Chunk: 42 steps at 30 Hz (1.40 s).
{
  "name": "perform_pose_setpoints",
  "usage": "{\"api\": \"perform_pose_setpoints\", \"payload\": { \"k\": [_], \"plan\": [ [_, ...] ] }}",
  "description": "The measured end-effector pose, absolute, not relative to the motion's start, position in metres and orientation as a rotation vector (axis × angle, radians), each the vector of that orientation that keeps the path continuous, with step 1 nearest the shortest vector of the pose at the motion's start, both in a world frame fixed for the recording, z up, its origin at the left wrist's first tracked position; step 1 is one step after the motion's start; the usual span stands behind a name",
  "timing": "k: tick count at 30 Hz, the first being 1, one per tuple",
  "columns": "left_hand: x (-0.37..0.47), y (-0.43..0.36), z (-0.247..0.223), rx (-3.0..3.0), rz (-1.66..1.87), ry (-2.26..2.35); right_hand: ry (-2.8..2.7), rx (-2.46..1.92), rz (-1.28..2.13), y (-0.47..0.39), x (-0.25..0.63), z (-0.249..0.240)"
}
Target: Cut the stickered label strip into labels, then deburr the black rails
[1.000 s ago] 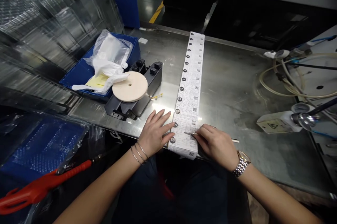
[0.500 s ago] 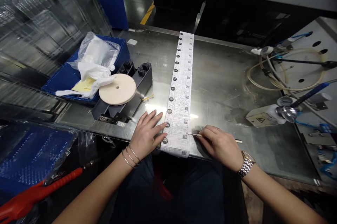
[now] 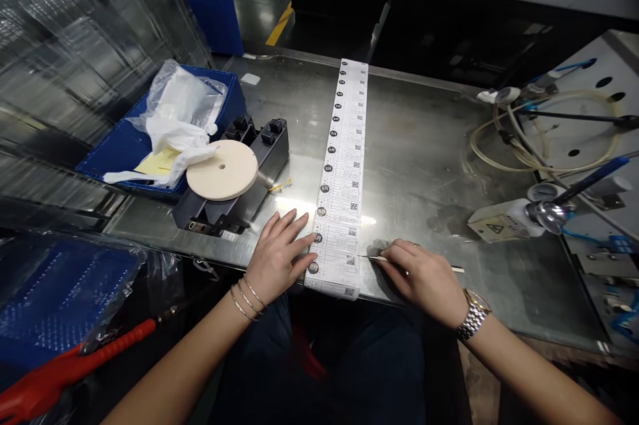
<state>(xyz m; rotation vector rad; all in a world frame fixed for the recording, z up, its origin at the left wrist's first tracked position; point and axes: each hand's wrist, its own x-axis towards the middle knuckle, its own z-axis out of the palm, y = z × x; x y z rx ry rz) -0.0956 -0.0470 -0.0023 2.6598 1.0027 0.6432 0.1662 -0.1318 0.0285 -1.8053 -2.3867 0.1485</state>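
Note:
A long strip of printed white labels (image 3: 344, 168), with round black marks and square codes, runs from the table's far edge to its near edge, where its end hangs slightly over. My left hand (image 3: 279, 255) lies flat with fingers spread, thumb and index finger touching the strip's left border. To the right of the strip, my right hand (image 3: 417, 278) is closed around a slim pen-like tool (image 3: 382, 258) with a thin pointed tip. That tip is just off the strip's right edge, and the tool's light-coloured back end shows behind the hand.
On the left, a wooden disc (image 3: 222, 175) rests on a dark fixture (image 3: 264, 158) beside a blue bin (image 3: 234, 95) holding plastic bags. A white bottle (image 3: 504, 222) and coiled hoses (image 3: 479, 145) stand at right. An orange-red tool (image 3: 74, 365) sits low left.
My right hand has moved slightly to the right, drawing the tool's tip from the strip's right edge to just beside it. The left hand stays in place.

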Motion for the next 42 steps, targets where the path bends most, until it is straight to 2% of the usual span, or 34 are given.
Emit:
{"api": "perform_pose_setpoints", "payload": {
  "k": [4,11,15,30,42],
  "plan": [
    [-0.095,-0.046,-0.003,2.665,0.639,1.002,-2.370,-1.821,0.215,-0.131,0.168,0.030],
    [-0.100,-0.067,0.000,2.699,0.644,0.977,-2.061,-1.777,0.638,-0.123,0.154,0.042],
    [-0.107,-0.083,0.008,2.703,0.585,0.933,-1.981,-1.729,0.700,-0.116,0.135,0.037],
    [-0.088,-0.047,-0.006,2.568,0.649,1.065,-2.291,-1.794,0.273,-0.091,0.105,0.025],
    [-0.087,-0.045,-0.007,2.552,0.678,1.083,-2.376,-1.822,0.175,-0.085,0.100,0.022]
  ]
}}
